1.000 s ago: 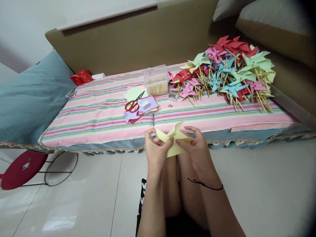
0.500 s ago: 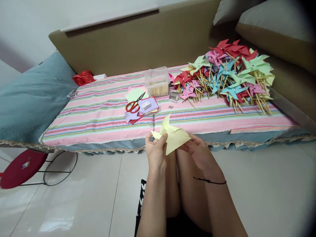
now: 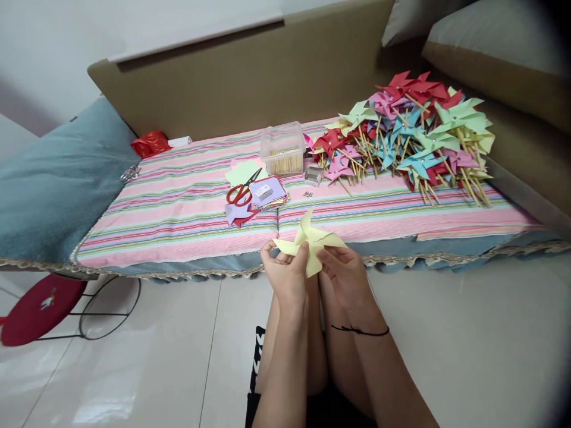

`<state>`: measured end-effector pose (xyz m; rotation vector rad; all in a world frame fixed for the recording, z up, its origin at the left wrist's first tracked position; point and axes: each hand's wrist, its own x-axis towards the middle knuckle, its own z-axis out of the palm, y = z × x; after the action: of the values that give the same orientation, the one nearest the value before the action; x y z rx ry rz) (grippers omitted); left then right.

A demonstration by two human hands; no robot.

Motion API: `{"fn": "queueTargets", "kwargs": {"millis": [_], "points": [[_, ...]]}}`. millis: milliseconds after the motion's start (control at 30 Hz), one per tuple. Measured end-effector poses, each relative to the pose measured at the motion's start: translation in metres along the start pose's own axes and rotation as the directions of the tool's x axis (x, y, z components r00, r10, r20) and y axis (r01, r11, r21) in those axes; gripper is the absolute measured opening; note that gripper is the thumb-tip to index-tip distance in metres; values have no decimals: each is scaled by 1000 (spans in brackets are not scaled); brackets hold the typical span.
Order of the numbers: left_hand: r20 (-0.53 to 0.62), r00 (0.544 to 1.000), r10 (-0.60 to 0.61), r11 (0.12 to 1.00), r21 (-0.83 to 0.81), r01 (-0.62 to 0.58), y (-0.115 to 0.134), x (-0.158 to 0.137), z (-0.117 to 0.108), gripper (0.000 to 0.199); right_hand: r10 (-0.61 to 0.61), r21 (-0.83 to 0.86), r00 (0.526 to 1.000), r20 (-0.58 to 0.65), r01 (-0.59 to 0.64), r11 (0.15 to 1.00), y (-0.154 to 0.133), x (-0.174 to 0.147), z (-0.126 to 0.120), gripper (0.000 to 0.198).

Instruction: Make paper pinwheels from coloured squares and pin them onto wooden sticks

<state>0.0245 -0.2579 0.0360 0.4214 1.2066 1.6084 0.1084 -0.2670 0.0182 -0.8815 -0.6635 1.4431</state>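
Observation:
A pale yellow paper pinwheel (image 3: 307, 236) is held above my knees, in front of the seat's edge. My left hand (image 3: 285, 267) pinches it, with the thumb on its middle. My right hand (image 3: 342, 270) grips its right side, the thumb close to the centre. No stick shows on this pinwheel. Beyond my hands lie a few small metal pins (image 3: 307, 194), an open little clear box (image 3: 313, 175), a stack of coloured paper squares (image 3: 267, 191) with a lilac one on top, and red-handled scissors (image 3: 241, 193). Lilac and red cut paper pieces (image 3: 238, 213) lie beside the scissors.
A clear plastic box (image 3: 282, 148) holds many thin wooden sticks. Finished pinwheels on sticks (image 3: 410, 137) are heaped at the right. A red plastic bag (image 3: 150, 144) lies at the back left on the striped cloth (image 3: 178, 208). A red round stool (image 3: 42, 309) stands at the left.
My right hand has moved inward, toward the pinwheel's centre, and its lower blade is now folded in. My left thumb has shifted slightly right onto the middle.

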Motion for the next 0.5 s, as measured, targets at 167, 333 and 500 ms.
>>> {"fn": "queueTargets", "kwargs": {"millis": [167, 333, 500], "points": [[23, 1000, 13, 1000, 4, -13, -5, -3, 0, 62, -57, 76, 988, -144, 68, 995, 13, 3, 2, 21], [24, 999, 25, 1000, -13, -25, -10, -4, -1, 59, -66, 134, 973, -220, 97, 986, 17, 2, 6, 18], [1, 998, 55, 998, -33, -55, -12, -5, 1, 56, -111, 146, 941, -319, 164, 976, 18, 1, 10, 20]]}}
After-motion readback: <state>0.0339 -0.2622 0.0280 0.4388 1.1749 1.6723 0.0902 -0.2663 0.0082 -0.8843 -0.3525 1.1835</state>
